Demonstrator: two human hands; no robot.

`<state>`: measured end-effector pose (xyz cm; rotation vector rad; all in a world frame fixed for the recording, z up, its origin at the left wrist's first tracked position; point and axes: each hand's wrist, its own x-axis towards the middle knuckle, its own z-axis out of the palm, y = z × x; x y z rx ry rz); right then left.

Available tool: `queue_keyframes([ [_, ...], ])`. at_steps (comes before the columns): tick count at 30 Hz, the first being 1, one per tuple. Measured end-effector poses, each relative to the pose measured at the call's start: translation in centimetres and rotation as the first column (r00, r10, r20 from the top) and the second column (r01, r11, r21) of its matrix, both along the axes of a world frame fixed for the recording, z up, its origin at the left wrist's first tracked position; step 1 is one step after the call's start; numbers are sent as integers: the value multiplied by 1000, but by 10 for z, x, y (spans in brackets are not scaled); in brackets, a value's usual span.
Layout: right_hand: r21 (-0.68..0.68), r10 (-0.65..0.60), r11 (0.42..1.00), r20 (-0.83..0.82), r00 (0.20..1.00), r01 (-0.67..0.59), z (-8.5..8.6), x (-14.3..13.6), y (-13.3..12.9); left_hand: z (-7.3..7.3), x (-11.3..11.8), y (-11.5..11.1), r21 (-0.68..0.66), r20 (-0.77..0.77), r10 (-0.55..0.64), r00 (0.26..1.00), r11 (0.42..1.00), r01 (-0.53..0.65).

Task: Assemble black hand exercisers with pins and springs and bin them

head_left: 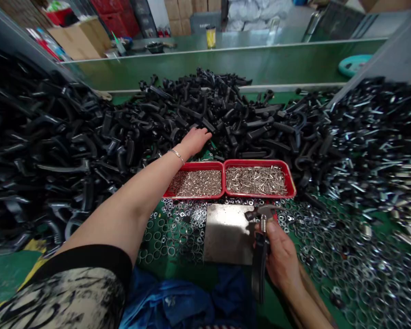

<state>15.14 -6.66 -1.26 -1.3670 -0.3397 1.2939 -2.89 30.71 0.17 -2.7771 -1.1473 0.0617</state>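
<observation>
many black parts point(205, 107) lie by the left hand point(195, 140).

You have moderate indoor light, with a white glare across the metal plate point(224, 237) and a dark shadow or reflection beside your hammer point(259, 265). At the far left, the black parts point(23, 123) lose detail in darkness; toward the edges, your view stretches and softens.

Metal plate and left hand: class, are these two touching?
Apart. The head view shows the left hand at the black parts, with a red tray between it and the metal plate.
</observation>
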Motion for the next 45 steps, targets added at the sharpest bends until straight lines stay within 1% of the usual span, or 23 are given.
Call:
queue_keyframes([
  [3,-22,115,993,-25,993,-116,-1,2,2,1,0,8,-63,-1,-57,998,996,57],
  [4,-35,143,989,-34,989,-144,0,2,2,3,-1,8,-78,52,-58,997,995,61],
  [6,-47,172,984,-16,985,-173,4,2,1,14,-7,3,-62,266,-20,964,997,38],
  [7,-42,173,984,21,985,-172,6,3,0,22,-10,-3,-50,414,12,910,999,9],
  [8,-30,171,985,73,983,-169,9,3,-1,31,-15,-13,-61,564,49,825,998,-17],
  [10,12,149,988,214,965,-155,14,3,-3,49,-24,-46,-179,796,145,588,984,0],
  [11,39,137,987,291,947,-155,16,3,-4,57,-28,-70,-277,857,216,468,958,66],
  [12,65,132,984,368,920,-167,17,3,-4,61,-32,-98,-381,881,305,363,910,161],
  [13,83,134,978,446,885,-189,19,3,-4,63,-35,-130,-478,869,407,280,836,269],
  [14,87,144,971,524,839,-221,21,2,-5,62,-36,-164,-570,821,521,233,730,376],
  [15,79,162,963,599,784,-259,22,1,-5,57,-35,-199,-653,740,639,209,607,453],
  [17,38,210,940,722,659,-340,24,-1,-7,42,-28,-263,-776,528,825,200,373,508],
  [18,16,232,926,766,600,-377,25,-3,-8,33,-23,-290,-806,458,870,183,319,498],
  [19,-5,251,911,800,546,-412,25,-5,-11,25,-18,-312,-828,422,890,170,303,471],
  [21,-40,278,884,847,454,-466,27,-10,-17,13,-9,-342,-867,405,892,201,305,394],
  [22,-57,287,873,863,416,-484,28,-12,-21,11,-6,-351,-880,413,879,238,318,353],
  [26,-121,338,839,880,334,-530,33,-17,-35,14,-4,-366,-893,446,807,387,372,252],
  [29,-151,369,824,875,314,-546,37,-18,-40,20,-8,-371,-886,461,761,457,423,189],
  [33,-123,334,829,891,306,-546,40,-19,-40,29,-5,-372,-866,430,702,567,499,38],
  [37,-53,267,866,889,371,-497,40,-21,-41,38,2,-370,-830,395,646,654,556,-48],
  [41,-2,262,869,851,456,-496,38,-23,-43,35,3,-373,-812,403,631,663,580,-59],
  [43,7,305,837,824,477,-548,37,-22,-44,28,1,-380,-810,432,642,633,586,-41],
  [45,-4,371,779,809,455,-627,35,-22,-45,19,-2,-388,-798,486,654,580,602,-9],
])
